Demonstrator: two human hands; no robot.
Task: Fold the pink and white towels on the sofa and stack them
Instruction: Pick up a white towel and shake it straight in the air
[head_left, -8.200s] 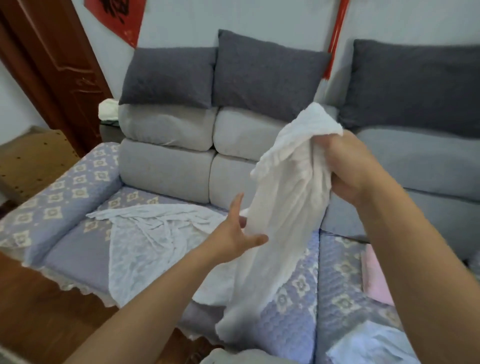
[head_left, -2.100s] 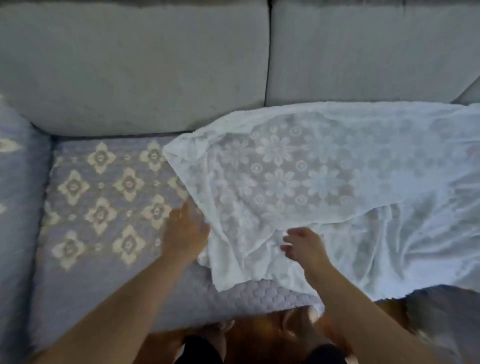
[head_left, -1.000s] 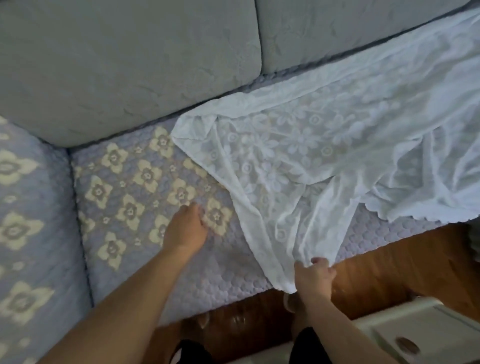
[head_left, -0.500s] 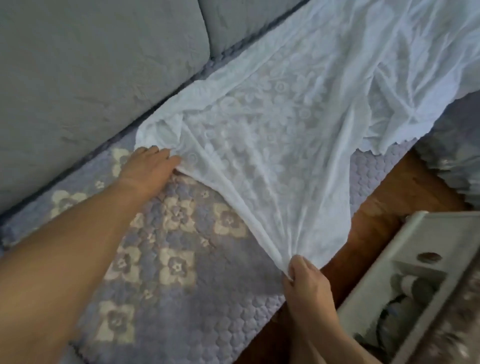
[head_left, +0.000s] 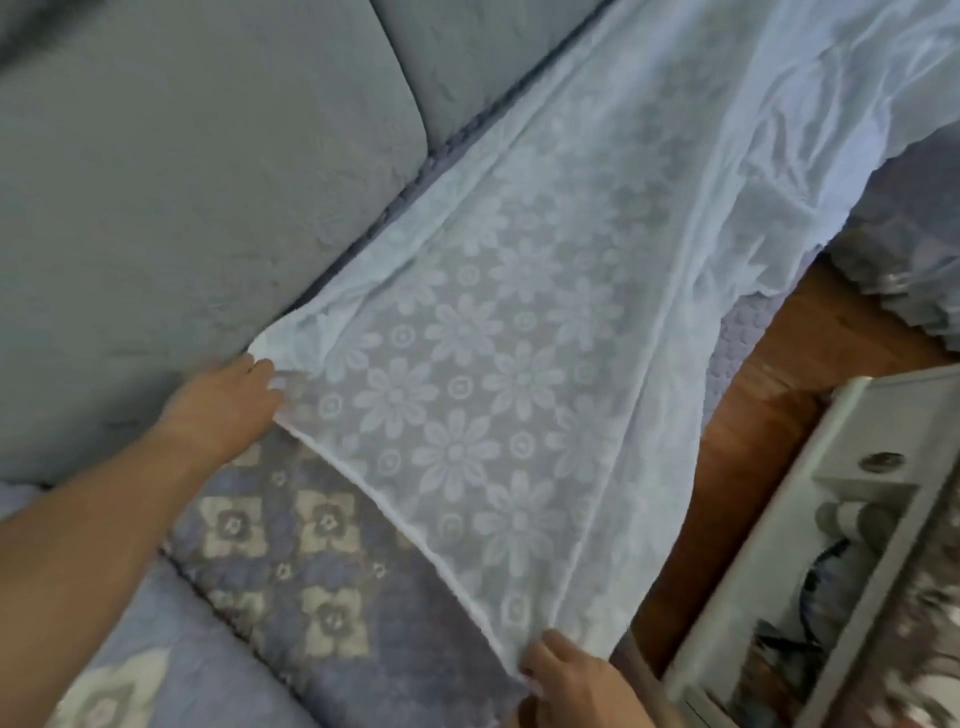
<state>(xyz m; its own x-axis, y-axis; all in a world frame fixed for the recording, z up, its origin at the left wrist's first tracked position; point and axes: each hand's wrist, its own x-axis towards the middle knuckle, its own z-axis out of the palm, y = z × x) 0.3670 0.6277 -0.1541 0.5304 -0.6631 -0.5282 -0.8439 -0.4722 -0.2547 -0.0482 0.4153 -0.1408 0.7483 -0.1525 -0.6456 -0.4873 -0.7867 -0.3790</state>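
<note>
Right hand (head_left: 563, 675) pinches the white lace towel (head_left: 483, 374) corner at the sofa seat cover (head_left: 291, 561) front edge; left hand (head_left: 228, 400) grips the corner by the backrest (head_left: 182, 182). Pull the edge taut and square before folding; far end is rumpled.

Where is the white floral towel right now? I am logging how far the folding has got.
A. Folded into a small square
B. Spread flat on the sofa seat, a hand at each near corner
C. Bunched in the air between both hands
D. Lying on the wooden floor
B: the white towel lies spread over the sofa seat, with the left hand and the right hand each holding a corner.
</note>
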